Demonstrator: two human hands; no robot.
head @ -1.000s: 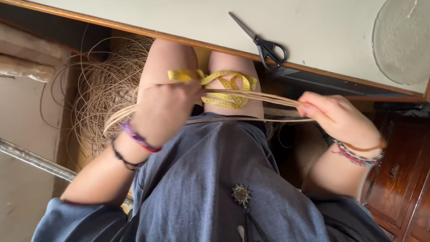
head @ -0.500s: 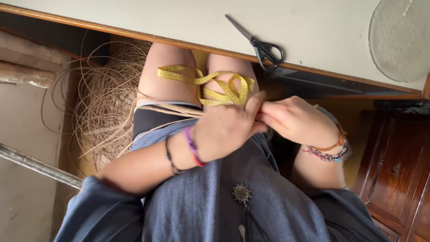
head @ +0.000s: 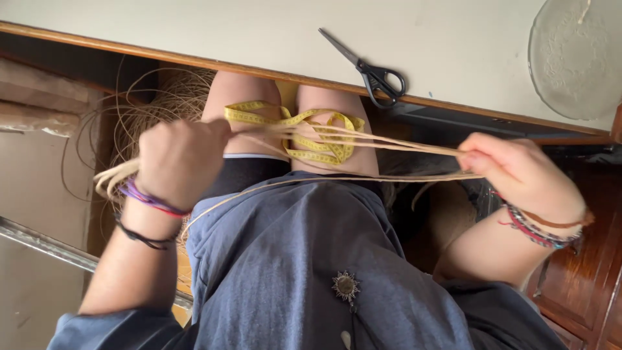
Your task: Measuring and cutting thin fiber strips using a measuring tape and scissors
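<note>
My left hand (head: 181, 159) is closed in a fist around a bundle of thin tan rattan strands (head: 382, 144). The strands stretch taut across my lap to my right hand (head: 518, 172), which pinches their other end. Loose ends stick out past my left fist on the left. Under the strands, a yellow tape measure (head: 311, 129) lies tangled over my bare knees. A big loose coil of the same rattan (head: 155, 110) sits on the floor beyond my left hand.
A pale table top (head: 259, 32) with a wooden edge runs above my knees. Black scissors (head: 369, 68) lie on it near the edge, and a round glass plate (head: 576, 58) sits at the right. A dark wooden cabinet (head: 583, 259) stands at the lower right.
My hands were together over my lap half a second ago. They have pulled apart, the left going left and the right going right, drawing the strands taut between them.
</note>
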